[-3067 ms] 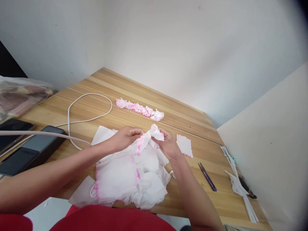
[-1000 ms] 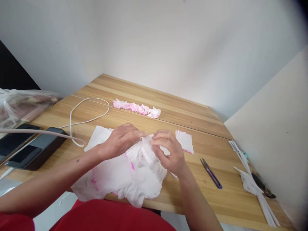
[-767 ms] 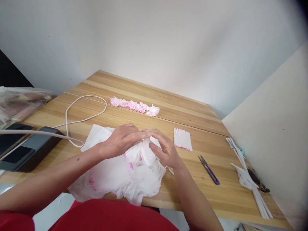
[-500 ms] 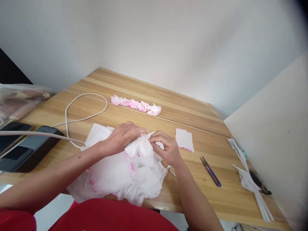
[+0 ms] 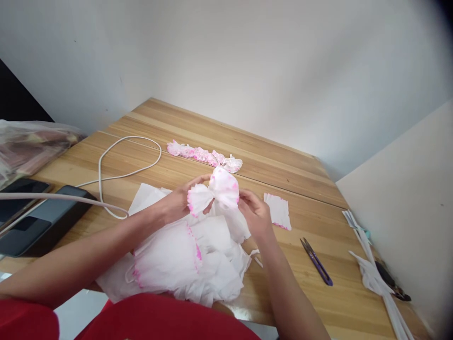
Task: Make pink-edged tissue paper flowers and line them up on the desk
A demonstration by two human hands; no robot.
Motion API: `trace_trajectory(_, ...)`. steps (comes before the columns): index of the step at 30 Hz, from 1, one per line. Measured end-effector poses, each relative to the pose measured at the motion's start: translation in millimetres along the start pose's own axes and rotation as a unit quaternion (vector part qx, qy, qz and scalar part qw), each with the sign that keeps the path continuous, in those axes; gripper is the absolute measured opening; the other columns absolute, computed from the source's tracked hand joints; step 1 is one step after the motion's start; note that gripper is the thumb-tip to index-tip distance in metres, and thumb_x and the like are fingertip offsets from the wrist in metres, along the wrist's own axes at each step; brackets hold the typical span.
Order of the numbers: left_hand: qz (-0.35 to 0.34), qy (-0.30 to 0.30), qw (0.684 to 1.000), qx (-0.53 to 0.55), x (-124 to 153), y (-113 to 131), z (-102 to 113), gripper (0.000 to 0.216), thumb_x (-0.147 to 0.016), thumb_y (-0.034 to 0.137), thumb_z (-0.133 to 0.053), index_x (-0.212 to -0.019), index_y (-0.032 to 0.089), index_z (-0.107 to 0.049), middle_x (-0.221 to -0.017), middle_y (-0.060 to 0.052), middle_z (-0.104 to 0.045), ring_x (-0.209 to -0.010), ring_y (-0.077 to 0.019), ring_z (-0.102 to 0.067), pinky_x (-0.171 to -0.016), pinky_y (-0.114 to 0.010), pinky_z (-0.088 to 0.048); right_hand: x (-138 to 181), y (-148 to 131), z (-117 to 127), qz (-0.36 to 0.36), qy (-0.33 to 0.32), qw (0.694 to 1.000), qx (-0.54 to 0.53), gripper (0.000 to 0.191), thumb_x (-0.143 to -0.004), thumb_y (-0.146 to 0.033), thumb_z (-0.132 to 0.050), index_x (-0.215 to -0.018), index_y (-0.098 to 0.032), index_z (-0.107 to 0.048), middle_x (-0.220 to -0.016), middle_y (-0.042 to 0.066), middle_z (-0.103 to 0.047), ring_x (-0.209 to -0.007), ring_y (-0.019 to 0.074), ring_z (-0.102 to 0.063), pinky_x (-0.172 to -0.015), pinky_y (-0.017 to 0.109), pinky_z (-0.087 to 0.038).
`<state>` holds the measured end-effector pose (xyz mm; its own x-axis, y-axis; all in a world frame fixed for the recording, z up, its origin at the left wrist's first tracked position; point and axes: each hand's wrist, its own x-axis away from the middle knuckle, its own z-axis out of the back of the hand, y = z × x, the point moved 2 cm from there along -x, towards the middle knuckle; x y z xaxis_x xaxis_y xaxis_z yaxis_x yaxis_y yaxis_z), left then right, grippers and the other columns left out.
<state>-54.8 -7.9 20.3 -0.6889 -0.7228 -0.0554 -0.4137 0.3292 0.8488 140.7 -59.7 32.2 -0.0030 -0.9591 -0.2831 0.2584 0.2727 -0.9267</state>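
Note:
A white bow [image 5: 223,185] of thin fabric or paper with pink-tinted edges, pinched at its middle, is held up between my hands. My left hand [image 5: 180,202] grips its left side, with the fingertips partly hidden behind it. On the other side my right hand [image 5: 257,213] has its fingers curled against the right edge; its grip is partly covered. Beneath both hands lies a loose heap of thin white sheets [image 5: 215,271]. A flat pink-edged sheet [image 5: 163,259] rests on the heap's left part.
A row of gathered pink-and-white pieces [image 5: 201,153] lies farther back. To the right are a pink-edged square [image 5: 278,210], purple-handled thread snips [image 5: 317,263] and white strips [image 5: 371,278]. A grey-black device [image 5: 49,222], a white cable [image 5: 100,174] and a plastic bag [image 5: 35,146] occupy the left.
The gathered piece has come up off the heap and turned, now showing a spread bow shape with pink edges. Both hands have shifted to its sides, and the view has tilted slightly.

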Motion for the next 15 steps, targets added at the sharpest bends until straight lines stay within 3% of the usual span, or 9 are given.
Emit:
trace_trajectory(3,0.059,0.009,0.994,0.095,-1,-12,-3,0.003,-0.08,0.017,-0.058,-0.082,0.016,-0.057,-0.066,0.0,-0.053,-0.055,-0.0098,-0.047,-0.061,-0.026,-0.041,-2,15,-11,-0.04,-0.041,0.998,0.034,0.017,-0.079,-0.026,-0.059,-0.087,-0.02,-0.072,-0.091,0.004,-0.072,-0.085,0.0204,-0.063,-0.076,0.03,-0.05)
trace_trajectory(6,0.096,0.014,0.982,0.164,-1,-21,-4,0.007,-0.079,0.015,-0.056,-0.073,0.015,-0.054,-0.066,-0.001,-0.051,-0.053,-0.0103,-0.044,-0.062,-0.028,-0.042,1,20,-19,-0.055,-0.059,0.995,0.053,0.017,-0.076,-0.025,-0.057,-0.079,-0.019,-0.072,-0.081,0.003,-0.071,-0.079,0.0208,-0.062,-0.072,0.03,-0.049)
trace_trajectory(15,0.107,0.011,0.981,0.162,1,-20,-9,0.005,-0.088,0.019,-0.053,-0.083,0.017,-0.052,-0.061,0.004,-0.042,-0.046,-0.0061,-0.03,-0.056,-0.023,-0.034,5,25,-32,-0.059,-0.018,0.998,-0.003,0.015,-0.07,-0.031,-0.064,-0.061,-0.019,-0.064,-0.066,0.002,-0.064,-0.072,0.0196,-0.058,-0.067,0.031,-0.05)
